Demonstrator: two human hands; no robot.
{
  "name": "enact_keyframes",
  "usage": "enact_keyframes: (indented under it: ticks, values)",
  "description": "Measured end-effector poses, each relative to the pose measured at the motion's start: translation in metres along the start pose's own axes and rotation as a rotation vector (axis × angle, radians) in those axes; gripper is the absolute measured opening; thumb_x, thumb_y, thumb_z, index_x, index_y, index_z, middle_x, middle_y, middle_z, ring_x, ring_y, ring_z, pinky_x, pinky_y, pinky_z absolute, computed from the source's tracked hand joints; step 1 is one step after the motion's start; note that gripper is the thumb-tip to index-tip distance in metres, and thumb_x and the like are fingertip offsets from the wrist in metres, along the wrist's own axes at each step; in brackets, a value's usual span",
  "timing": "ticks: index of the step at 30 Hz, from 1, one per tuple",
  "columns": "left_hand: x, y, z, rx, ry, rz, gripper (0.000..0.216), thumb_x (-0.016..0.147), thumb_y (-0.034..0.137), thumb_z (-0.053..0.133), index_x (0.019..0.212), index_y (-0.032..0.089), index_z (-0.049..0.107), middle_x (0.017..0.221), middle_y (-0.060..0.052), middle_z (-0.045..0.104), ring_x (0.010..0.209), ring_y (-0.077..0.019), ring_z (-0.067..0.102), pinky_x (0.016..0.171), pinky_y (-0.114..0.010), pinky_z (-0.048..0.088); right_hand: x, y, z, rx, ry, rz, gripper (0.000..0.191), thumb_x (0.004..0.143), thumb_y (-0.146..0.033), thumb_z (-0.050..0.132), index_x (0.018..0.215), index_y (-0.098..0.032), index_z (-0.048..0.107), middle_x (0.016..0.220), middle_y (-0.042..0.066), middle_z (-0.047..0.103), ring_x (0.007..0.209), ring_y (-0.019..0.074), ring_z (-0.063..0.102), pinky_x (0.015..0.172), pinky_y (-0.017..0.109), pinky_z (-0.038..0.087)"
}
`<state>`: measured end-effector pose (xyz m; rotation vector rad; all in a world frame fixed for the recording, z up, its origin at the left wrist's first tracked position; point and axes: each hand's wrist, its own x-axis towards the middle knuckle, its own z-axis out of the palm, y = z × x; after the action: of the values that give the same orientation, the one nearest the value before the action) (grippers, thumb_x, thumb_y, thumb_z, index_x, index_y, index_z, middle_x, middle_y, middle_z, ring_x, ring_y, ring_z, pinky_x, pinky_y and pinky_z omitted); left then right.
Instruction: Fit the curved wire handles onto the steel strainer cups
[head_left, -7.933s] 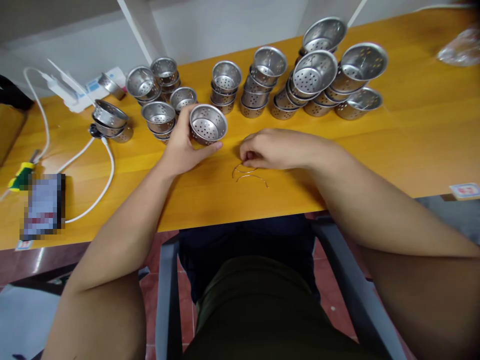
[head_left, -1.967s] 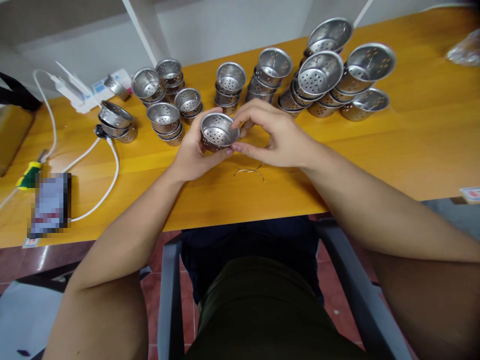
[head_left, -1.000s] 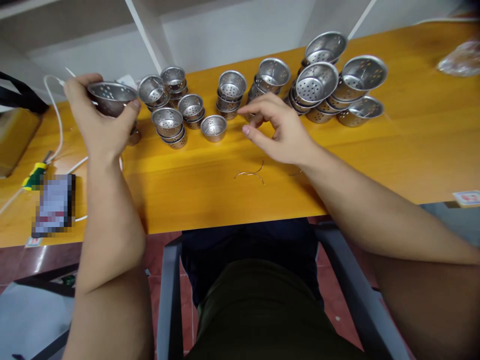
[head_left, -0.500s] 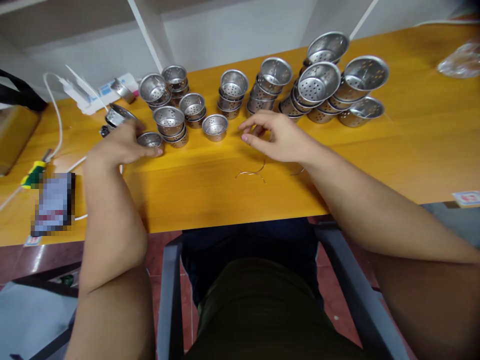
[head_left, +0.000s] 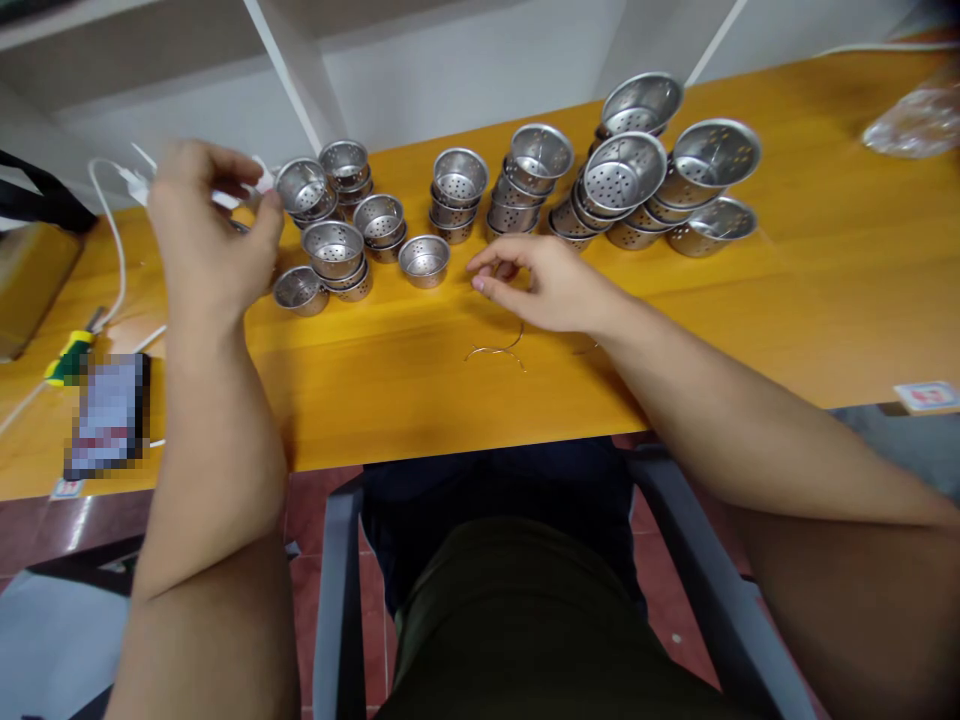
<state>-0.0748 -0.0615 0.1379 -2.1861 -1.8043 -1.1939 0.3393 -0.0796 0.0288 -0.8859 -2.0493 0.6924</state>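
My left hand point(head_left: 217, 220) is raised above the left side of the table, thumb and fingers apart, with nothing seen in its grasp. It partly covers a white power strip. A small perforated metal cup point(head_left: 300, 292) stands by itself just right of that wrist. My right hand point(head_left: 536, 280) hovers over the middle, its fingers loosely curled and the thumb apart; I see nothing in it. Left of its fingertips stands a single perforated metal cup point(head_left: 424, 262). Behind it rises a stack of cups point(head_left: 517, 190). Thin bent wires point(head_left: 496, 349) lie on the table in front.
More stacks of perforated cups line the back, including larger tilted ones point(head_left: 626, 175) at the right. A pixelated flat object point(head_left: 109, 415) and a yellow-green screwdriver handle point(head_left: 69, 357) lie at the left. Clear plastic wrap point(head_left: 911, 120) sits far right. A white shelf point(head_left: 465, 60) stands behind the table point(head_left: 390, 400).
My left hand has let go of the small cup at the left, lifted, and moved up and back. That cup now stands by itself. My right hand is nearly still.
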Motion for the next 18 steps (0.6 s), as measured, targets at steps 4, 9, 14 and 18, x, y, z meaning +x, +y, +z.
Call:
enact_keyframes:
  ticks: [4, 9, 14, 18]
  values:
    - [0.046, 0.057, 0.015, 0.306, -0.182, 0.065, 0.036, 0.117, 0.010, 0.094, 0.148, 0.026, 0.087, 0.155, 0.010, 0.085, 0.154, -0.0181, 0.076, 0.152, -0.052, 0.062, 0.001, -0.001, 0.001, 0.011, 0.010, -0.002, 0.033, 0.114, -0.059, 0.092, 0.124, -0.028, 0.092, 0.115, 0.011, 0.093, 0.096, 0.0301, 0.079, 0.097, 0.051, 0.072]
    - [0.104, 0.098, 0.055, 0.477, -0.508, 0.044, 0.040, 0.121, 0.024, 0.088, 0.156, 0.004, 0.092, 0.174, -0.017, 0.088, 0.177, -0.0453, 0.072, 0.164, -0.076, 0.042, 0.002, 0.006, -0.004, -0.005, 0.036, -0.004, 0.028, 0.117, -0.053, 0.088, 0.120, -0.026, 0.093, 0.109, 0.010, 0.092, 0.093, 0.0292, 0.080, 0.091, 0.048, 0.068]
    - [0.145, 0.070, 0.106, 0.685, -0.690, -0.071, 0.043, 0.118, 0.037, 0.096, 0.149, 0.007, 0.092, 0.183, -0.012, 0.083, 0.167, -0.0327, 0.072, 0.163, -0.071, 0.039, 0.003, 0.008, -0.007, -0.022, 0.060, -0.021, 0.021, 0.118, -0.046, 0.086, 0.117, -0.026, 0.093, 0.105, 0.009, 0.090, 0.091, 0.0288, 0.080, 0.088, 0.047, 0.067]
    - [0.169, 0.015, 0.137, 0.668, -0.736, -0.076, 0.053, 0.088, 0.053, 0.120, 0.125, 0.020, 0.099, 0.158, -0.004, 0.096, 0.142, -0.0316, 0.075, 0.157, -0.079, 0.042, 0.001, 0.003, -0.010, -0.026, 0.061, -0.039, 0.025, 0.121, -0.051, 0.085, 0.119, -0.027, 0.093, 0.106, 0.009, 0.090, 0.093, 0.0292, 0.080, 0.087, 0.047, 0.066]
